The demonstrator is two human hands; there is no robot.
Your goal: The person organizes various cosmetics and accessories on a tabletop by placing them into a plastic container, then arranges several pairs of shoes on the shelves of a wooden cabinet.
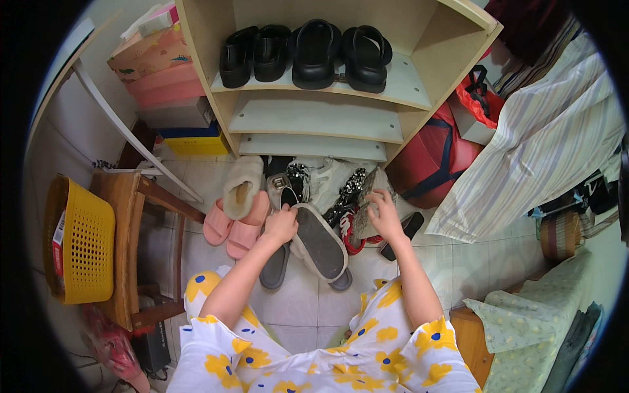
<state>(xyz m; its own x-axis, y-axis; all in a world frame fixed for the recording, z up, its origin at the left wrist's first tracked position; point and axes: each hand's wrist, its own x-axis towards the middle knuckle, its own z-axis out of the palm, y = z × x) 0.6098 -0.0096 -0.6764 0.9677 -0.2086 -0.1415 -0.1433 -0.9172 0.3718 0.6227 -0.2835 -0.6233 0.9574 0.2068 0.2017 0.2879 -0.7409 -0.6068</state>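
My left hand (pixel 282 223) is closed on the end of a cream fluffy slipper (pixel 321 243), whose grey sole faces up. Its fellow fluffy slipper (pixel 242 187) lies to the left, over a pair of pink slides (pixel 247 226). Dark grey slippers (pixel 275 267) are on the floor, partly covered by the held one. My right hand (pixel 383 215) has its fingers apart and bent, over or against a greyish patterned item (pixel 370 196) whose kind I cannot make out. Beside that hand are a red shoe (pixel 354 241) and a black slipper (pixel 402 237).
Ahead stands a wooden shoe rack (pixel 314 118) with several black shoes (pixel 316 56) on its upper shelf. Stacked boxes (pixel 167 85) rise at its left, a red bag (pixel 436 157) at its right. A wooden chair (pixel 134 229) bears a yellow basket (pixel 85 242). A striped cloth (pixel 531 137) hangs right.
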